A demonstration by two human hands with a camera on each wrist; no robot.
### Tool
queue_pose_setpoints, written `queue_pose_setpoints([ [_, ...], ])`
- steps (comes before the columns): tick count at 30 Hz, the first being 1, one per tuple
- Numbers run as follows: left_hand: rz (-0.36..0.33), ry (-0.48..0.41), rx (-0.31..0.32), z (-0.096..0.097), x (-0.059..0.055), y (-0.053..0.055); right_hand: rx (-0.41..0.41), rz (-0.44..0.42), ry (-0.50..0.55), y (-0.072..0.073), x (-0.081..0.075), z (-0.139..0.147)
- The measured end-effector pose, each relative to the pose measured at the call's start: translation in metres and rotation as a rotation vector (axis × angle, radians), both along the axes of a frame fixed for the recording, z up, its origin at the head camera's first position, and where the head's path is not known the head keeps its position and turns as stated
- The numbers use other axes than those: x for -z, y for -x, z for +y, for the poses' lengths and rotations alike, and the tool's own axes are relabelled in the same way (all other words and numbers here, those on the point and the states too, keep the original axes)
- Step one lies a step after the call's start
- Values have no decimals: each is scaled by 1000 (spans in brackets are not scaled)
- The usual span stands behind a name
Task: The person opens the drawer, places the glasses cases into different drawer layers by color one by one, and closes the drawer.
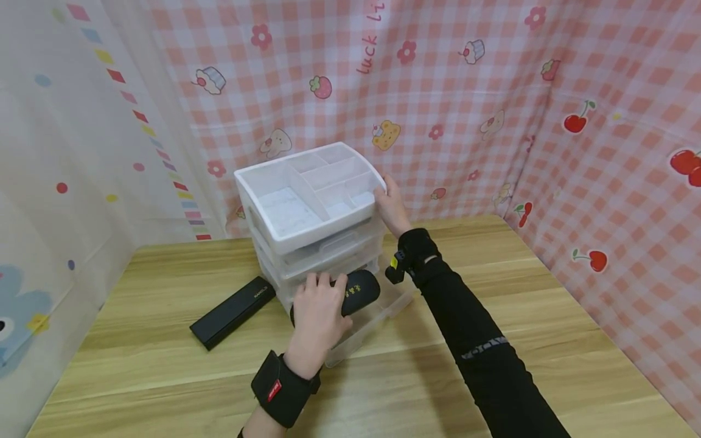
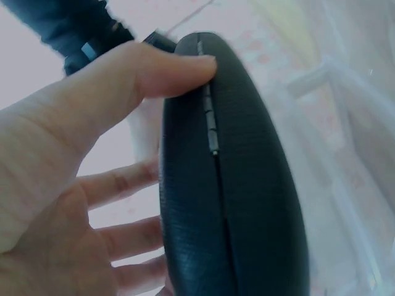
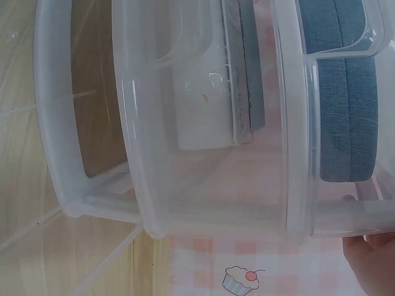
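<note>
A black glasses case [image 1: 362, 291] with gold marks is in my left hand [image 1: 319, 313], which grips it over the pulled-out clear bottom drawer [image 1: 358, 344]. Close up in the left wrist view, the thumb lies across the hinged seam of the glasses case [image 2: 253, 185] and the other fingers are behind it. My right hand [image 1: 393, 205] holds the right rim of the white drawer organizer [image 1: 328, 226], whose top is divided into compartments. Through the clear drawers in the right wrist view, a blue-grey case [image 3: 349, 123] and a white box [image 3: 207, 114] show inside.
A long black box [image 1: 232, 312] lies on the wooden table [image 1: 137, 347] left of the organizer. Pink checked cloth [image 1: 427, 79] hangs behind and to the right. A white patterned cloth [image 1: 71, 140] hangs at the left.
</note>
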State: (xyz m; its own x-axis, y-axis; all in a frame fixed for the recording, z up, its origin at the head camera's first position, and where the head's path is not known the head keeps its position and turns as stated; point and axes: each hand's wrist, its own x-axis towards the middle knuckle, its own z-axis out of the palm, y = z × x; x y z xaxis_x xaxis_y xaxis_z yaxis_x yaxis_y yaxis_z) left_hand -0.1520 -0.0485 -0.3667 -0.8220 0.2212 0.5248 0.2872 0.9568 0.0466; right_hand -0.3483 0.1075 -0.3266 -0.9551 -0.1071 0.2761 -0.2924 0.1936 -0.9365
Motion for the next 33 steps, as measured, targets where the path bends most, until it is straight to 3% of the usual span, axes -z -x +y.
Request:
queue_pose_setpoints([
  [4,-2,12,0,13,6,10,6,-9,-1,-3,-4,-1],
  [8,-37,19,-14,25,12,19,-2,-29,-13,-15,-16,-2],
  [14,-91,45,-25,32,24,28,2,-43,-15,-28,-25,-4],
  [23,-137,69,22,26,45,38,12,-17,0,-4,-4,-1],
  [29,-228,79,16,21,55,44,25,9,-7,-1,0,-1],
  [33,-237,55,-1,19,60,47,31,3,-17,-1,-1,-1],
])
